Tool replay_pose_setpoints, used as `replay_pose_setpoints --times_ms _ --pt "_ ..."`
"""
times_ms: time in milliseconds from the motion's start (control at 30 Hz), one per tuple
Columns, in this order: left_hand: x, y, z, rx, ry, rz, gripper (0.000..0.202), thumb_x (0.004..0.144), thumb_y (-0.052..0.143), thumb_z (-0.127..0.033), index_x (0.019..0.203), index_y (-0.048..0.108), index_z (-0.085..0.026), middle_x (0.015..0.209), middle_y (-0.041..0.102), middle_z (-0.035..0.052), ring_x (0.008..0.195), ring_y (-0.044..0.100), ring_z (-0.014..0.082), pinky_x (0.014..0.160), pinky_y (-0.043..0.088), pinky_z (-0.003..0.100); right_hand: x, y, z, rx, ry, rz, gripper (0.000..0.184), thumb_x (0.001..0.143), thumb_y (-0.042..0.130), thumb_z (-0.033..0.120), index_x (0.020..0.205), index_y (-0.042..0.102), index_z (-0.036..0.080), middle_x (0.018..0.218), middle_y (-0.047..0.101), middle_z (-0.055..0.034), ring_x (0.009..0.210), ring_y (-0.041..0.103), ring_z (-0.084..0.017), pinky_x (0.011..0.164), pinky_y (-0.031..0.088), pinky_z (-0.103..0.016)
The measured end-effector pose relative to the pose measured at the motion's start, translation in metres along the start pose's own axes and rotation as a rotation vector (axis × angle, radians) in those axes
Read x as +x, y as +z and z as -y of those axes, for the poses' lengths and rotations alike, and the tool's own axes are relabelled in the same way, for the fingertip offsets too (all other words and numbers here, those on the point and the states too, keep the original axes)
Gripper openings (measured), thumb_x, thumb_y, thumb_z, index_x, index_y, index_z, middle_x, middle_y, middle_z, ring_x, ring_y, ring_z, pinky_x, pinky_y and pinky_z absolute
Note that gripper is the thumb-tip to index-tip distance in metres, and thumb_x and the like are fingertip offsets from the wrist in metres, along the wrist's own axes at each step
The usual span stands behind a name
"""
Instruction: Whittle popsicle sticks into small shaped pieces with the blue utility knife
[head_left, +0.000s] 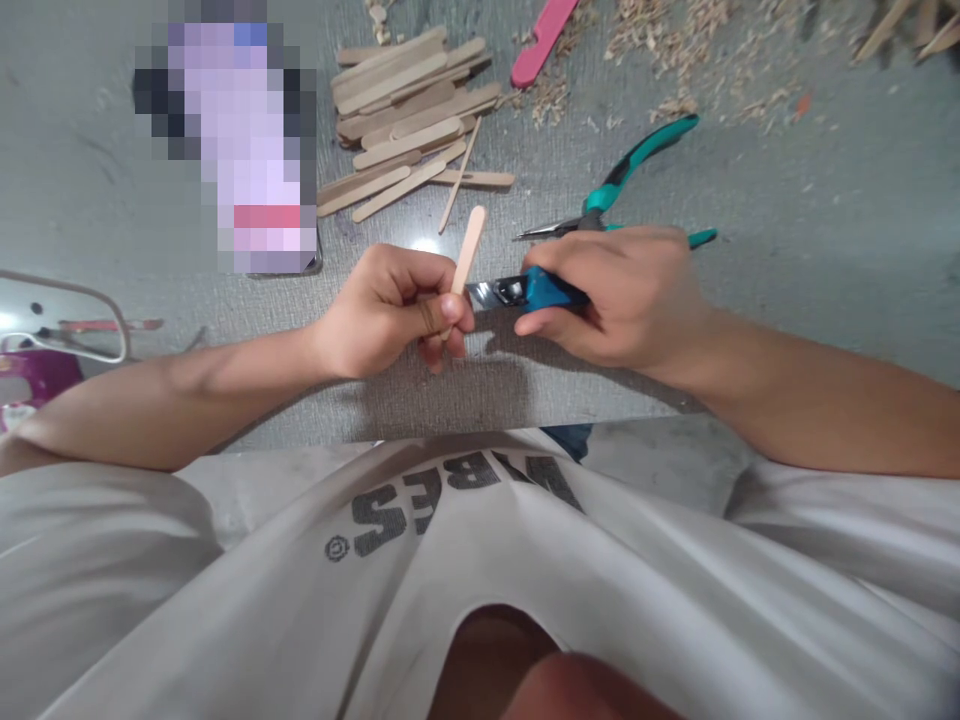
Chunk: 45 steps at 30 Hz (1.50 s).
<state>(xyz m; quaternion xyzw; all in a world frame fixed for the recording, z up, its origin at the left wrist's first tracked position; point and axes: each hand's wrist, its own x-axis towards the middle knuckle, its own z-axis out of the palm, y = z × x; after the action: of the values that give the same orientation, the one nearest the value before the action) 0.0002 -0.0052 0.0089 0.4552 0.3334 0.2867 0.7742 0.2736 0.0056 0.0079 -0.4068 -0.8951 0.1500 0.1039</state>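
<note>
Two hands above grey floor, left hand (390,310) fingers pinched closed around upright craft stick (467,255), right hand (622,295) fist wrapped on blue utility knife (525,290), blade touching stick, stick pile (409,120) and teal pliers (622,180) beyond.

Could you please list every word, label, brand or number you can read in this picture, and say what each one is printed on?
"ABES": dark capital letters, seen upside down, on the front of the white T-shirt; a fold may hide more of the word.
A small round dark mark beside those letters on the shirt: too small to read.
The blue-handled utility knife, the teal-handled pliers and the pale wooden craft stick show no readable text.
</note>
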Motion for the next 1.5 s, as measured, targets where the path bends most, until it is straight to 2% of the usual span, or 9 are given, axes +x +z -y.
replay_pose_setpoints --times_ms 233,500,633,767,1067,1200,1300,1400,1500 --pt "-0.001 -0.001 0.001 0.025 -0.002 0.004 0.056 0.086 0.097 -0.062 0.082 0.074 -0.011 0.064 0.075 0.0047 0.046 0.069 0.0108 0.044 0.058 0.017 -0.003 0.005 -0.004 0.031 -0.118 -0.122 0.084 0.110 0.024 0.087 0.114 0.075 0.021 0.088 0.080 -0.0087 0.077 0.073 -0.023 0.068 0.041 -0.038" --pt "-0.003 -0.002 0.001 0.106 -0.020 0.014 0.058 0.089 0.093 -0.067 0.079 0.075 -0.013 0.064 0.072 0.0035 0.047 0.068 0.0104 0.045 0.057 0.017 -0.004 -0.005 0.003 0.093 -0.003 0.106 0.092 0.106 0.012 0.090 0.118 0.073 0.023 0.092 0.080 -0.0122 0.081 0.072 -0.027 0.069 0.041 -0.041" --pt "-0.005 -0.003 0.000 0.191 -0.012 0.031 0.041 0.095 0.091 -0.044 0.074 0.072 -0.015 0.063 0.071 0.0035 0.046 0.064 0.0091 0.043 0.053 0.016 -0.004 -0.002 0.006 0.049 0.004 0.177 0.100 0.103 0.001 0.092 0.107 0.071 0.021 0.071 0.068 -0.0093 0.060 0.056 -0.024 0.061 0.028 -0.039" --pt "-0.004 -0.003 -0.002 0.283 0.022 0.074 0.029 0.096 0.080 -0.019 0.069 0.070 -0.018 0.061 0.070 0.0032 0.041 0.057 0.0093 0.037 0.042 0.020 0.000 -0.006 0.011 0.044 -0.017 0.244 0.103 0.101 -0.007 0.091 0.100 0.068 0.021 0.061 0.057 -0.0053 0.053 0.041 -0.021 0.059 0.024 -0.037" --pt "-0.002 -0.007 -0.001 0.477 0.165 0.115 0.027 0.092 0.070 -0.009 0.067 0.071 -0.019 0.061 0.072 0.0032 0.054 0.064 0.0127 0.054 0.049 0.025 0.004 -0.011 0.018 0.099 0.024 0.300 0.102 0.098 -0.009 0.094 0.092 0.063 0.022 0.059 0.050 -0.0036 0.053 0.036 -0.020 0.058 0.020 -0.036" --pt "-0.001 -0.006 0.000 0.400 0.145 0.075 0.026 0.096 0.076 -0.019 0.070 0.071 -0.018 0.063 0.073 0.0038 0.051 0.060 0.0113 0.048 0.047 0.024 0.007 -0.010 0.017 0.155 0.036 0.280 0.097 0.099 -0.006 0.094 0.092 0.061 0.024 0.062 0.053 -0.0045 0.055 0.043 -0.022 0.059 0.023 -0.037" --pt "0.000 -0.004 0.001 0.249 0.081 0.022 0.033 0.099 0.085 -0.038 0.078 0.072 -0.017 0.064 0.075 0.0028 0.042 0.055 0.0081 0.039 0.041 0.021 0.010 -0.013 0.015 0.165 0.077 0.240 0.095 0.099 -0.004 0.095 0.093 0.061 0.025 0.067 0.058 -0.0061 0.059 0.048 -0.023 0.061 0.025 -0.037" --pt "0.001 -0.003 0.002 0.130 0.010 -0.032 0.044 0.094 0.092 -0.056 0.083 0.074 -0.017 0.064 0.077 0.0029 0.043 0.064 0.0108 0.041 0.052 0.020 0.012 -0.018 0.010 0.211 0.097 0.226 0.092 0.101 -0.002 0.094 0.092 0.060 0.027 0.069 0.059 -0.0061 0.063 0.051 -0.023 0.065 0.029 -0.038" --pt "0.001 -0.003 0.003 0.066 -0.001 -0.062 0.046 0.087 0.099 -0.056 0.084 0.075 -0.016 0.065 0.078 0.0020 0.046 0.070 0.0120 0.045 0.058 0.019 0.009 -0.019 0.005 0.232 0.076 0.228 0.093 0.099 0.000 0.097 0.092 0.060 0.027 0.067 0.057 -0.0043 0.062 0.050 -0.023 0.066 0.031 -0.039"
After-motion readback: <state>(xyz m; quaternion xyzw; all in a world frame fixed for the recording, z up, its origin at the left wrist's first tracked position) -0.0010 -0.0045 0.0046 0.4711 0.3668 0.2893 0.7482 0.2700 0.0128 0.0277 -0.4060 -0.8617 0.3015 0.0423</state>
